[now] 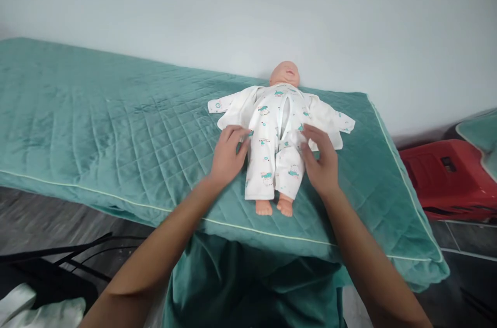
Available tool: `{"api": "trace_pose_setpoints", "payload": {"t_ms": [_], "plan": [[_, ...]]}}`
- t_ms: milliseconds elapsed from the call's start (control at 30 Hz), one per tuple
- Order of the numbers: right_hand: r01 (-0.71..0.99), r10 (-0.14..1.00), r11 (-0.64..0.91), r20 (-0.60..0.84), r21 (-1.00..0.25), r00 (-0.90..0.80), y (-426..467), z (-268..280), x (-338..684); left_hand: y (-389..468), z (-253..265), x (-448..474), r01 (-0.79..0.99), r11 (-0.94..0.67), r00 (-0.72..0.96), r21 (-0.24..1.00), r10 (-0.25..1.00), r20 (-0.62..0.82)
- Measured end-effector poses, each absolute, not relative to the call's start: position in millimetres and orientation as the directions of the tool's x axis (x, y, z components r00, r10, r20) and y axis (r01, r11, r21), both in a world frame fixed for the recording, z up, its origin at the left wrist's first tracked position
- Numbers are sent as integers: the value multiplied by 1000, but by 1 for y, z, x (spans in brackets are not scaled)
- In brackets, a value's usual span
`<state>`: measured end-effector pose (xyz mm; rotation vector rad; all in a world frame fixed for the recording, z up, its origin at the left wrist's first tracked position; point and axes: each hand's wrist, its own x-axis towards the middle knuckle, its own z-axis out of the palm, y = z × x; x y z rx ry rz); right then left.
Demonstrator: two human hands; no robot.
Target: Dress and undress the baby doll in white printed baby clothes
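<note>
A baby doll (288, 73) lies on its back on a green quilted cover, its head by the wall and its bare feet toward me. It wears white patterned trousers (261, 173) and a white top (243, 103), with the sleeves spread to both sides. My left hand (228, 154) is at the left edge of the trousers, fingers curved and thumb a little apart. At the opposite side my right hand (321, 160) has its fingertips by the cloth, thumb and fingers apart. Slight blur hides whether the fingertips touch the fabric.
The green quilted cover (97, 110) spreads over a long bed or table against a pale wall (155, 7). A red plastic object (446, 173) stands beyond the right edge. At lower left are black bars (58, 250) and pale cloth (42, 312).
</note>
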<state>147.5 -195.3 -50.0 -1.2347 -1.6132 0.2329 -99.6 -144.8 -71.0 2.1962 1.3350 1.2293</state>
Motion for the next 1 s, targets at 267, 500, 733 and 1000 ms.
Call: {"api": "trace_pose_setpoints", "payload": {"t_ms": [267, 500, 733, 1000], "plan": [[724, 890, 454, 233, -519, -392, -263, -13, 116, -263, -74, -115, 557, -431, 391, 710, 890, 233], [885, 907, 418, 147, -206, -394, -280, -14, 82, -265, -84, -107, 580, -413, 316, 703, 909, 273], [864, 894, 426, 268, -268, -358, -289, -26, 76, -270, -81, -110, 466, -384, 238, 797, 922, 305], [723, 823, 563, 355, -401, -444, -306, -18, 91, -283, -79, -125, 423, -331, 179, 844, 943, 280]]}}
